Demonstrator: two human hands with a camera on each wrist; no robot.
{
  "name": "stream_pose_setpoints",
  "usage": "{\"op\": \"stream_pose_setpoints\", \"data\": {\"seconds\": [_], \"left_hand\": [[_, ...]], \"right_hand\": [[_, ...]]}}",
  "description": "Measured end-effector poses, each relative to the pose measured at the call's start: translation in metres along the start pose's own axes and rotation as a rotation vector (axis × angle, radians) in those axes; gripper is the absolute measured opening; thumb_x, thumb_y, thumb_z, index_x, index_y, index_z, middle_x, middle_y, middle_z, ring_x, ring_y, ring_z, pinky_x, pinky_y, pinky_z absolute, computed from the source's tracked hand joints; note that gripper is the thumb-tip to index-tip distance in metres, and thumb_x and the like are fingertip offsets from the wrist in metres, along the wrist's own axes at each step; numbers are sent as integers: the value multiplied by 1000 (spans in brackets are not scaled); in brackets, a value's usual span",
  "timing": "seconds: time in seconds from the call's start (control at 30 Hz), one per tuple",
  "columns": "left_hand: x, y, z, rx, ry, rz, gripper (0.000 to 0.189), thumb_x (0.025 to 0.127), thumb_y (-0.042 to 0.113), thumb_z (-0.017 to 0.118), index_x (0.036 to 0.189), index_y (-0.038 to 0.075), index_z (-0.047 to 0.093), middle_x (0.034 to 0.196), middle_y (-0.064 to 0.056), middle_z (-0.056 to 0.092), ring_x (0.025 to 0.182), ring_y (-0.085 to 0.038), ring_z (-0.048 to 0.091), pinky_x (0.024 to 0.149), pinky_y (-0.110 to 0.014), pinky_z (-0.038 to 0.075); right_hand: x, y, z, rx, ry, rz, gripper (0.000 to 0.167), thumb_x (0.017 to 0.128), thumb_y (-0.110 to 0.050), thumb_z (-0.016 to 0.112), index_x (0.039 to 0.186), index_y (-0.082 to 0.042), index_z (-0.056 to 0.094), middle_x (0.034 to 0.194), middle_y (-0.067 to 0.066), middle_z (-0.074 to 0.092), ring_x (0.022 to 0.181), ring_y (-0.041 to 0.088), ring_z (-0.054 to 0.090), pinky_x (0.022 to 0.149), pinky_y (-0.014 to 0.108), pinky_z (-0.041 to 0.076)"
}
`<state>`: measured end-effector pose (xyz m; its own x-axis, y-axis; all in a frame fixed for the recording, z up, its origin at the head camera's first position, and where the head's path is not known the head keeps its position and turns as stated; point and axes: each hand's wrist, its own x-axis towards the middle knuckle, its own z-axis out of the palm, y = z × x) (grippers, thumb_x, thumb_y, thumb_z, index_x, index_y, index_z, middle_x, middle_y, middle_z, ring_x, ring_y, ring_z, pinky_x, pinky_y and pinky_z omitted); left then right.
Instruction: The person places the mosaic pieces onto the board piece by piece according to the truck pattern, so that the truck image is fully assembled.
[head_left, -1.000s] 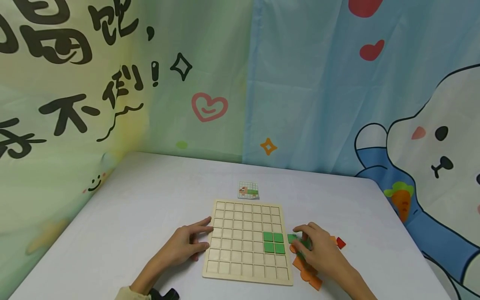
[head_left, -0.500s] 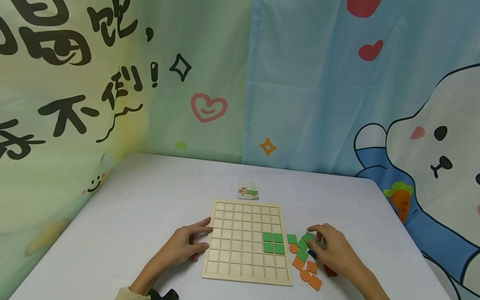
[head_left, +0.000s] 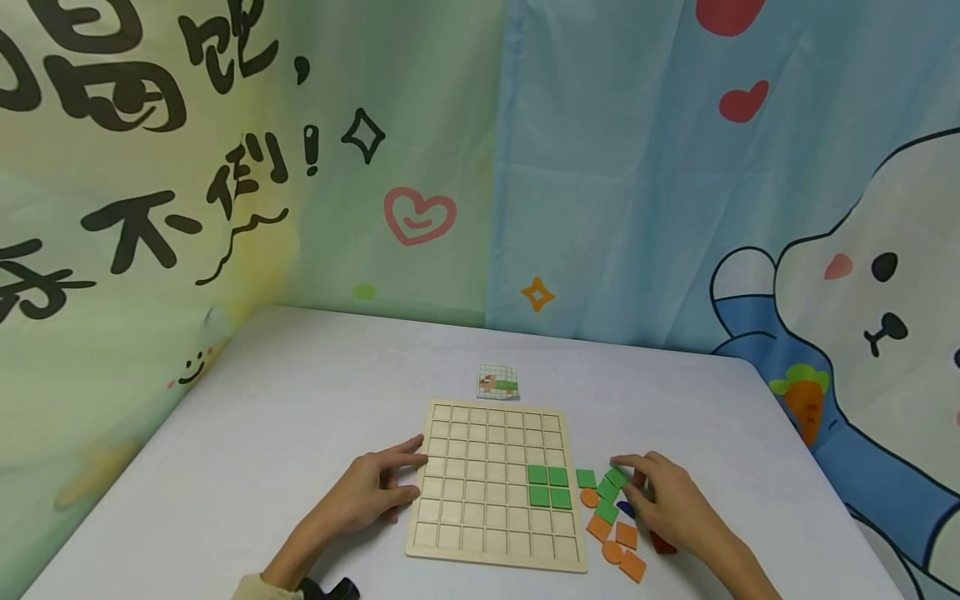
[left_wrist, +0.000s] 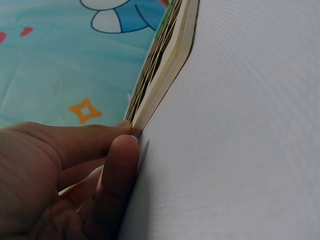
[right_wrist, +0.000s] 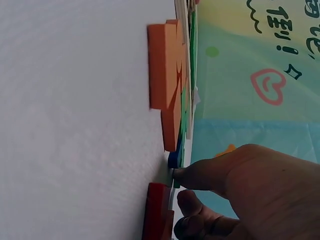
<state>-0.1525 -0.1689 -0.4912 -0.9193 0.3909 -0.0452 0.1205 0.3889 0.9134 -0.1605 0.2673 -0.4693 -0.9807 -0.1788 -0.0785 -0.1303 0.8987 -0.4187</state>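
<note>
A pale wooden grid board (head_left: 480,492) lies on the white table, with several green square tiles (head_left: 548,486) set in cells near its right edge. My left hand (head_left: 378,483) rests its fingertips and thumb against the board's left edge; the left wrist view shows the fingertips (left_wrist: 125,145) right at the wooden rim. To the right of the board, my right hand (head_left: 671,504) has thumb and forefinger at opposite sides of a loose green square tile (head_left: 617,477), pinching it low over the table. In the right wrist view its thumb (right_wrist: 200,172) partly covers that tile.
Beside the board lie more green tiles (head_left: 585,478), orange squares (head_left: 633,567), orange discs (head_left: 612,552) and a dark blue piece (head_left: 625,508). A red piece (head_left: 662,543) sits below the right hand. A picture card (head_left: 498,382) lies beyond the board; printed curtains (head_left: 600,208) stand behind.
My right hand has drawn back to the right from over the pieces beside the board, uncovering several of them, and stops at a green tile. The left hand stays at the board's edge.
</note>
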Motion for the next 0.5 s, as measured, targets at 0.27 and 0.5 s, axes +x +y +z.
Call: {"op": "stream_pose_setpoints", "data": {"seconds": [0.27,0.5], "left_hand": [[0,0,0,-5,-1,-4,50,96,7,76,142,-5,63,169,-20,39,52,-9,59,54,-25,54],[0,0,0,0,0,-8,50,95,8,76,142,-4,63,169,-19,39,52,-10,59,53,-24,53]], "right_hand": [[0,1,0,0,-6,12,36,94,-9,76,130,-10,73,91,-1,61,79,14,49,64,23,42],[1,-1,-1,-20,-7,40,34,93,-10,77,128,-9,73,91,0,61,79,15,50,66,24,44]]}}
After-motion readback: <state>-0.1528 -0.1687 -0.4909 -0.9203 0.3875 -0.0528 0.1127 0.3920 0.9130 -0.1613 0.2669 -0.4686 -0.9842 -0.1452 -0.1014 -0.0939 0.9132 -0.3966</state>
